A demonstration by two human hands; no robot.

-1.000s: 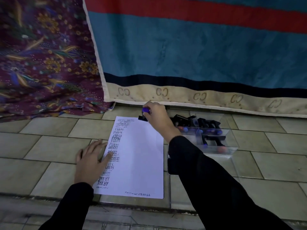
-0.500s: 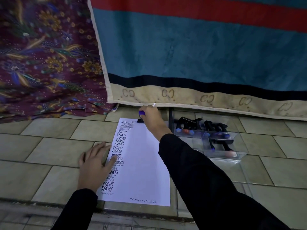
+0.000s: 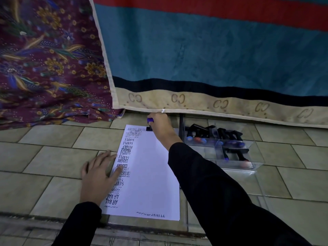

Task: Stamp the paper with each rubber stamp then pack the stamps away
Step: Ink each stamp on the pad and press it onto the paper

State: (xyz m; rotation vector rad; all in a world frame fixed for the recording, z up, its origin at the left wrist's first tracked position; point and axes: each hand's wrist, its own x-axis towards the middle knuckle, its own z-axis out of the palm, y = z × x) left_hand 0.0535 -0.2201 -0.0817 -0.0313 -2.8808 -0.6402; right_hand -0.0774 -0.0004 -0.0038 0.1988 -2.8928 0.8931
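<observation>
Right hand (image 3: 160,127), fingers clasping the stamp (image 3: 150,120) at the paper (image 3: 152,174)'s 12 o'clock edge; box (image 3: 204,150) at its 3 o'clock, left hand (image 3: 99,176) flat.

Matt white paper (image 3: 152,174), clear glossy plastic box (image 3: 248,164), smooth glazed floor tiles (image 3: 53,157), woven cloth rug (image 3: 213,59)

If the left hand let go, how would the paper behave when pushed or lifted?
Probably slides: the paper lies flat on smooth tiles, and the left hand presses its edge. Lifted by a corner, one thin sheet would likely droop.
</observation>
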